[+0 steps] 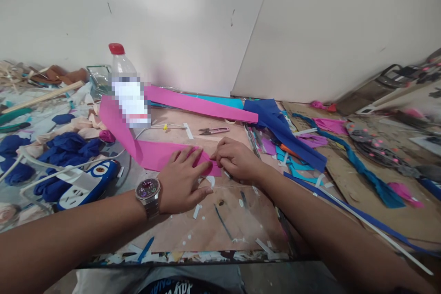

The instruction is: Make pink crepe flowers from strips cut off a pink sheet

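1. At a cluttered worktable (241,234), I have a pink fabric strip (155,154) laid out before me, its right-hand end under both hands and its other stretch bending up beside a red-capped plastic bottle (122,63).

2. The left hand (186,170), a wristwatch (148,191) strapped behind it, rests palm down with fingers spread across the strip; I read that as steadying the fabric. Its thumb points off the cloth.

3. The right hand (236,160) meets the strip's end with fingers curled, thumb and forefinger apparently pinching the edge, though the knuckles hide part of the grip from me.

4. Progress, by my judgement, is slight: a slanting fold seems begun between the hands, while the length running left shows no pleat or gather I can make out and appears yet to be worked.

5. Beyond, a flat pink length (206,108) emerges right of the bottle; whether it is the same strip, I cannot tell.

6. Pink-handled thread snips (214,131) lie past the fingers, in neither hand. Scrunched blue fabric bundles (70,149) sit at left near a power strip (89,186), possibly finished pieces; a dark blue fabric strip (296,135) lies ungathered at right.
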Demonstrator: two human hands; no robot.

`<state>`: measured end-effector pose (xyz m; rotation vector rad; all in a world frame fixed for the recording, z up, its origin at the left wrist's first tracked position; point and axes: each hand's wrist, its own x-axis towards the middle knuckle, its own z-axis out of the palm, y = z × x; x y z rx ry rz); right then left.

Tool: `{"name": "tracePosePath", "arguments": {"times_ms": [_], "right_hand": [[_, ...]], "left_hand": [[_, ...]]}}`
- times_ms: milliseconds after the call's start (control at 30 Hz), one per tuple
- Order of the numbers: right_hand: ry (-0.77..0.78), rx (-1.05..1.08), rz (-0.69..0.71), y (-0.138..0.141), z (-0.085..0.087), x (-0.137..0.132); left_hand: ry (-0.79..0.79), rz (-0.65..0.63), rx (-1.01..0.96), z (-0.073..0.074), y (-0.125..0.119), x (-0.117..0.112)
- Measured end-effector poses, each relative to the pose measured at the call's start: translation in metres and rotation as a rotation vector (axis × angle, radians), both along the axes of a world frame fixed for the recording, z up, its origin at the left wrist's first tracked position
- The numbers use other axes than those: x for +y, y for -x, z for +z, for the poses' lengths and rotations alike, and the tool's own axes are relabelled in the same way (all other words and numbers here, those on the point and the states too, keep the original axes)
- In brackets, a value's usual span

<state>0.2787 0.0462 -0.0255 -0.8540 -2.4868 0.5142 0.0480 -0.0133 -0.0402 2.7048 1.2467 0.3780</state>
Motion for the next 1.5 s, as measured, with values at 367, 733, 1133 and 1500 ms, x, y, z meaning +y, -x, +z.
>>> {"name": "tracePosePath", "arguments": {"times_ms": [367,733,1133,1500], "right_hand": [[0.078,-0.027,-0.123,-0.001,0.004,-0.002],[0.067,-0.130,-0.050,-0.006,0.011,-0.002],[0.045,-0.137,-0.025,0.000,0.004,-0.003],[0.026,-0.114,-0.078,0.002,0.001,-0.003]], "left_hand": [[-0.027,0.014,-0.037,0.000,0.000,-0.001],[-0.024,0.083,-0.077,-0.001,-0.001,-0.001],[-0.030,0.096,-0.076,-0.003,-0.001,-0.001],[-0.028,0.091,-0.079,-0.005,0.000,-0.001]]}}
